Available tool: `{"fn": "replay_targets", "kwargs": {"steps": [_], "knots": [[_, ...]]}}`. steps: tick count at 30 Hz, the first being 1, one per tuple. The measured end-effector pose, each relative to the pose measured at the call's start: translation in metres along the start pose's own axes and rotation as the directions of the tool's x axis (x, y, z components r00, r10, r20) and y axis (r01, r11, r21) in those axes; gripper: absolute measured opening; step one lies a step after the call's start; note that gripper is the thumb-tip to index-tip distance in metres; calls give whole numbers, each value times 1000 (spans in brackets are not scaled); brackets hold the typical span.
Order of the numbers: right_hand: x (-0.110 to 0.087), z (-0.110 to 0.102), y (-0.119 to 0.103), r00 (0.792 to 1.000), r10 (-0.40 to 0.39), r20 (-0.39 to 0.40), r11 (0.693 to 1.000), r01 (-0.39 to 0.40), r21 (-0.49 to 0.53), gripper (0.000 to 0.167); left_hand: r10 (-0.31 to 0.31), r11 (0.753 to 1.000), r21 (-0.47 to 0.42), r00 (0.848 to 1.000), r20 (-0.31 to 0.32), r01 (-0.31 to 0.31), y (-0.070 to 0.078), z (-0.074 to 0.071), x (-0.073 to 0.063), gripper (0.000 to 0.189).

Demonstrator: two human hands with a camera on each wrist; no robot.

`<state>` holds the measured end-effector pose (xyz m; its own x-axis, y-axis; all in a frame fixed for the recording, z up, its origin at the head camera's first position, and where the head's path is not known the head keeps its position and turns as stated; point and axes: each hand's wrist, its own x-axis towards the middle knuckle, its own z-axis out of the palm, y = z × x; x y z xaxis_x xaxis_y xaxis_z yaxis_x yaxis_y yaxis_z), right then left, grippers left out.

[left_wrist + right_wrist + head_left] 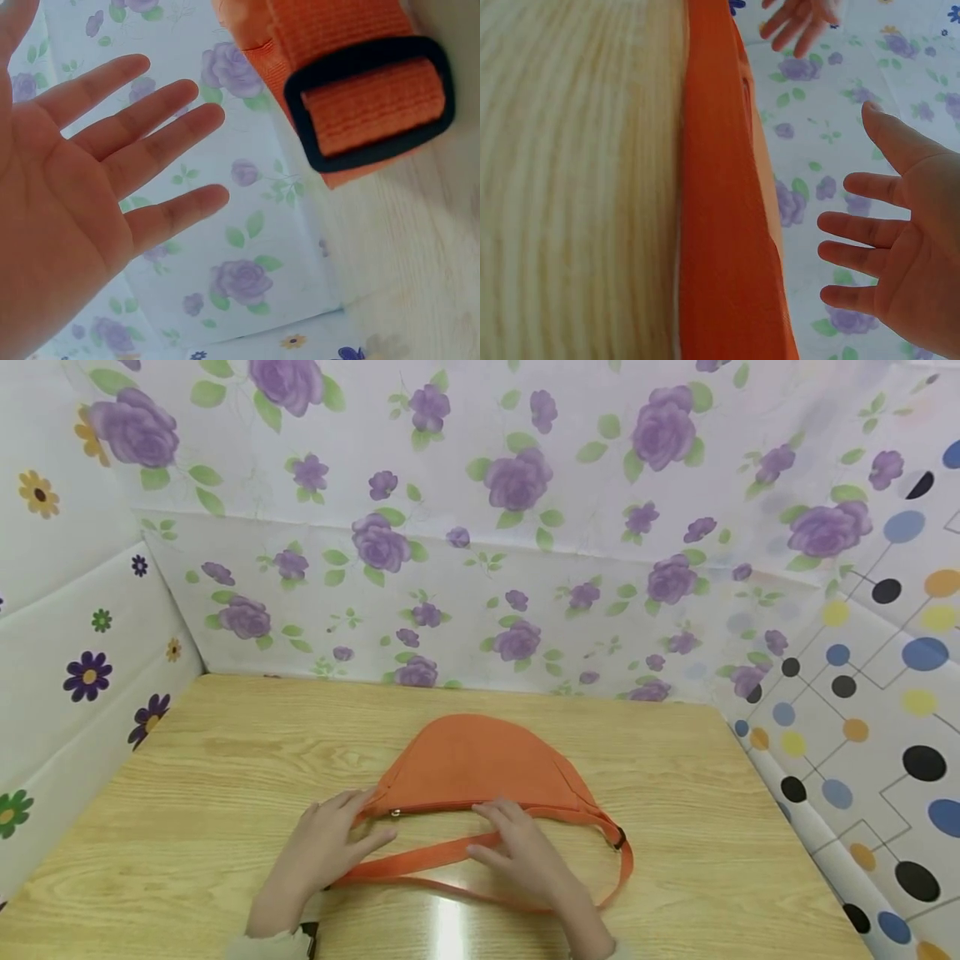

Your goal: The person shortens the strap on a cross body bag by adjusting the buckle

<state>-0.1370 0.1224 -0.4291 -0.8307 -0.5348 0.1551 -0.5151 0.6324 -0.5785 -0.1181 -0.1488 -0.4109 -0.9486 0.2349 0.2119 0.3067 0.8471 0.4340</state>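
Observation:
An orange waist bag (480, 760) lies flat on the table, its curved side away from me. Its zip runs along the near edge, with a small metal zip pull (395, 812) at the left end. Toward me the strap (420, 857) loops over the wood. My left hand (324, 847) hovers by the bag's left end, fingers extended and spread in the left wrist view. Close to that wrist camera is a black strap buckle (301, 124). Above the strap and near edge, right of the middle, is my right hand (521, 852), its fingers also straight. Neither hand grips anything.
Wood-grain tabletop (712, 827) surrounds the bag. A purple-flowered sheet (465, 602) hangs behind the table. Patterned sheets stand at the left (60, 652) and right (862, 777) sides. A second black buckle (619, 838) sits on the strap at the right.

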Motion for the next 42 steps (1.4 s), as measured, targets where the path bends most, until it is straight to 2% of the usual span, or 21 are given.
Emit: {"fn": "replay_targets", "kwargs": {"steps": [3, 7, 10, 18, 23, 31, 35, 37, 40, 42], "knots": [[1, 3, -3, 999, 5, 32, 1000, -5, 0, 53, 13, 999, -29, 1000, -8, -13, 0, -1, -2, 62], [2, 6, -7, 999, -6, 45, 1000, 5, 8, 52, -23, 997, -73, 999, 46, 26, -1, -4, -5, 66], [3, 8, -10, 998, -28, 48, 1000, 28, 1, 51, -37, 996, -75, 996, 82, 43, -1, -5, -6, 68], [8, 18, -15, 990, -101, 103, 993, 106, -49, 52, -24, 995, -90, 993, 117, 35, -3, -9, -14, 59], [8, 23, -17, 981, -114, 154, 992, 122, -41, 50, -36, 987, -146, 977, 212, 68, -10, -9, -19, 53], [11, 25, -17, 960, -158, 230, 981, 178, -73, 58, 20, 965, -252, 934, 356, 76, -28, -10, -23, 48], [15, 26, -16, 937, -194, 289, 969, 229, -90, 67, 54, 954, -293, 925, 375, 63, -35, -8, -23, 44], [17, 27, -15, 930, -207, 304, 963, 249, -105, 70, 66, 957, -287, 926, 373, 47, -37, -8, -23, 40], [18, 29, -15, 933, -197, 302, 960, 247, -136, 70, 78, 968, -251, 928, 365, 17, -40, -8, -23, 35], [18, 31, -15, 939, -200, 279, 954, 251, -162, 64, 79, 975, -220, 930, 358, 2, -41, -8, -22, 32]]}}
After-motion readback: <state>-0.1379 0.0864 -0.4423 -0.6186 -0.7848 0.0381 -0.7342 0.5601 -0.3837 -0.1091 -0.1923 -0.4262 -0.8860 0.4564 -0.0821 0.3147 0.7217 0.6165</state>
